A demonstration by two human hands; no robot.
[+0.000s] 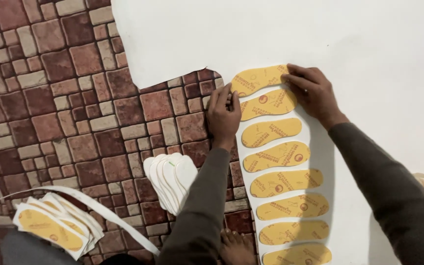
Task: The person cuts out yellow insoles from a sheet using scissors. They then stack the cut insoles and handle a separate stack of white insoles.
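A big white sheet [271, 34] lies on a brick-patterned floor. Along its left edge runs a column of several yellow shoe insoles, from the top insole [256, 78] down to the bottom one [298, 254]. My left hand [223, 115] rests at the sheet's left edge, fingertips touching the heel ends of the two upper insoles. My right hand [311, 91] presses flat on the toe end of the top insole. Neither hand grips anything.
A fanned stack of white insole cut-outs [170, 179] lies on the floor left of my left arm. At the lower left sits a pile of yellow insoles on white backing [50, 228] with a curling white offcut strip [104, 211]. A bare foot [234, 248] shows at the bottom.
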